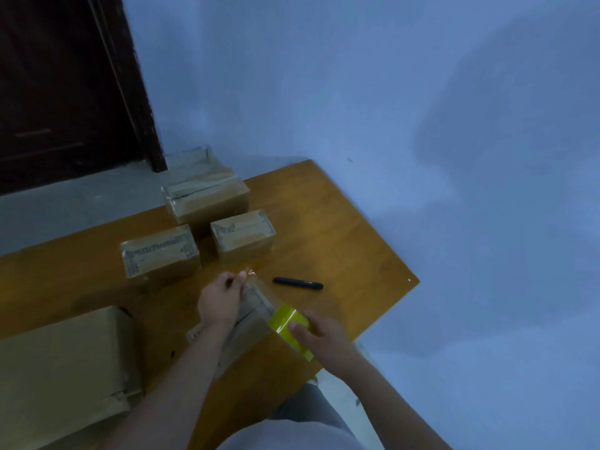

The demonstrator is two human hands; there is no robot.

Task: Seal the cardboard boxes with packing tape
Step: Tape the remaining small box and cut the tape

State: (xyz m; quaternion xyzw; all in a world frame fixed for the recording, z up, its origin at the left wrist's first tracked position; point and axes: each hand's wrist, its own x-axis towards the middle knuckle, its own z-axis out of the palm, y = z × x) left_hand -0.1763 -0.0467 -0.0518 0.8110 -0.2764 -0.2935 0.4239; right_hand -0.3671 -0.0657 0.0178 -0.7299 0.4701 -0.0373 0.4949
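Note:
My right hand [319, 336] grips a yellow roll of packing tape [287, 321] near the table's front edge. A clear strip of tape [259, 293] runs from the roll up to my left hand [222, 298], which pinches its free end. Under the strip lies a small cardboard box [246, 323], mostly hidden by my hands and forearm. Three taped cardboard boxes stand further back: one at the left [160, 254], one at the right [243, 233] and a larger one behind them [207, 199].
A dark pen or cutter [298, 283] lies on the wooden table [341, 241] to the right of my hands. A big cardboard box [65, 368] fills the near left. The table's right edge meets a blue wall; a dark door stands at the back left.

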